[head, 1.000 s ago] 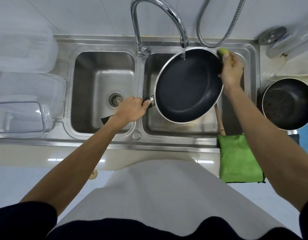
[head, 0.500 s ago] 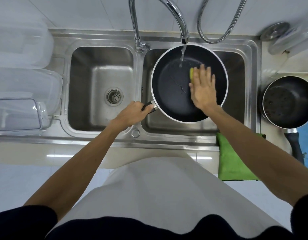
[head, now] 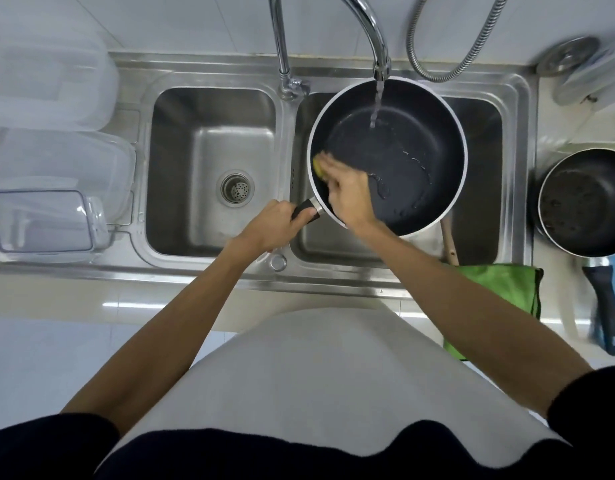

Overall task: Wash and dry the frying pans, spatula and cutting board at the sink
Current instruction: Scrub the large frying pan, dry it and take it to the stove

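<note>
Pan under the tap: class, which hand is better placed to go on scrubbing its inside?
Right. The right hand already presses the sponge against the pan, while the left hand grips its handle.

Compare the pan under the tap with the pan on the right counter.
The pan under the tap is held over the sink by the left hand, wet, being scrubbed by the right hand. The counter pan rests untouched, speckled with residue. Both are dark with pale rims.

The counter (head: 576, 133) carries a second pan (head: 590, 202) (dirty) and green cloth (head: 500, 289).
</note>
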### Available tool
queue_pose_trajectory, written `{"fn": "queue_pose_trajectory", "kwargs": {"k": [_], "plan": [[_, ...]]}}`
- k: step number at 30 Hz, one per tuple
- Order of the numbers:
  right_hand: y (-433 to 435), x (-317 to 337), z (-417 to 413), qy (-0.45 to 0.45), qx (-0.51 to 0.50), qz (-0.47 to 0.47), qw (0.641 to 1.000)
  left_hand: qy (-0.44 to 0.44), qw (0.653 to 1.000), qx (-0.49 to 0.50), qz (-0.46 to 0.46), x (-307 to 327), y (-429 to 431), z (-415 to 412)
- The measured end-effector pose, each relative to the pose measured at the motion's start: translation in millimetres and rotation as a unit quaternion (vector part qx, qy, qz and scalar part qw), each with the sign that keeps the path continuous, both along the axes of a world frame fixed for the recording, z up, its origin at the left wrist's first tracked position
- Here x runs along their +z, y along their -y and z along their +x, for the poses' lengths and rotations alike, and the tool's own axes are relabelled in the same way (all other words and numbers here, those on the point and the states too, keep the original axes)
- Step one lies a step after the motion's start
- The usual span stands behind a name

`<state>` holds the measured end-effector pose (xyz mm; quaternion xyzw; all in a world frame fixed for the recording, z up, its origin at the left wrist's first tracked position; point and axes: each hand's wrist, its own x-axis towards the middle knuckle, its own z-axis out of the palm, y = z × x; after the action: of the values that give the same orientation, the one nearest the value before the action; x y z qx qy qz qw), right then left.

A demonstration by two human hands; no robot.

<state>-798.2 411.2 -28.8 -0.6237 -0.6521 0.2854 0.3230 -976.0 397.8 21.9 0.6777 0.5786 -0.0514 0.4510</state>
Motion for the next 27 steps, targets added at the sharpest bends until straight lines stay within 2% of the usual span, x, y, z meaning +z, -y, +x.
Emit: {"fn": "queue_pose_trajectory", "kwargs": {"k": [2,5,9,12,15,21,24,27], "plan": [[28.5,3.3,16.2,0.005,0.036,-0.047,0.998,0.002,1.000,0.017,-0.001,-0.4,-0.5,-3.2],[64.7,-4.7,70.2,0.065,0.103,-0.092,0.988,-0.017,1.000,0.000,0.001,1.0,-8.9,-13.3],[66.7,-22.5,147.4,0.207,0.146,-0.042,0.967,-0.031,0.999,-0.034,0.002,8.4,-19.3,-16.8],[51.9,-26.9,171.5,0.306,0.157,-0.018,0.939,-0.041,0.999,-0.035,0.000,11.4,-20.3,-11.0],[39.5,-13.1,181.5,0.347,0.106,-0.031,0.931,-0.053,0.998,-0.038,0.018,12.8,-20.7,-6.8],[17.3,15.7,237.2,0.339,-0.040,0.001,0.940,-0.087,0.994,-0.052,0.052,9.9,-24.4,-5.2],[-1.5,24.6,280.2,0.321,-0.154,-0.033,0.934,-0.081,0.994,-0.051,0.047,5.1,-21.7,-3.9],[-20.8,39.1,313.5,0.337,-0.194,-0.075,0.918,-0.086,0.995,-0.032,0.032,2.6,-16.4,-0.3]]}}
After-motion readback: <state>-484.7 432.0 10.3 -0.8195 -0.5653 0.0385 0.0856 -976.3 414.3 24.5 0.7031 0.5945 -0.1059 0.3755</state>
